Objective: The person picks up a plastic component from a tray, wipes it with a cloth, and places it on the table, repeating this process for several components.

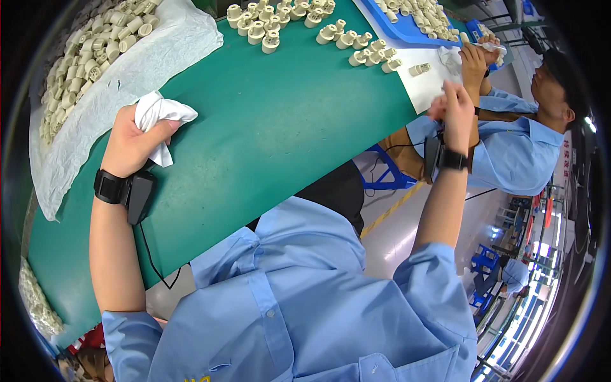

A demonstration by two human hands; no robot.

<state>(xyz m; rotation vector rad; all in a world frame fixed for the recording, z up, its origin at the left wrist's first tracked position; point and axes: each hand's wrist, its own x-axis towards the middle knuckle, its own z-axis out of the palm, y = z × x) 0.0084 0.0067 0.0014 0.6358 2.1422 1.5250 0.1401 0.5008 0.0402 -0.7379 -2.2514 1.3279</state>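
- Over the green table (273, 108), on its left side, the left hand (132, 143) holds a white cloth (154, 118). The thumb is pressed down on it and the fingers are curled round it, so it is pinched tight.
- Across on the other side, the right hand (457, 118) is up near the white paper (415, 86). Its fingers look bent, but they are blurry. I cannot tell if they pinch anything.
- One small cream piece (420, 69) lies on its side on the paper, near the right hand. I see no hand touching it.
- More cream pieces stand in a bunch (256, 28) at the far edge, and a big pile (95, 57) sits on a pale sheet (156, 60) to the left.
- A blue tray (407, 34) holds lots of pieces too. Beside it, a co-worker (515, 153) has both hands up.
- My guess is that this is a gap between pieces, with the cloth ready for wiping.
- Wiping one would call for the right fingers to open, pick up a piece, and bring it to the cloth, with the left grip a bit looser.
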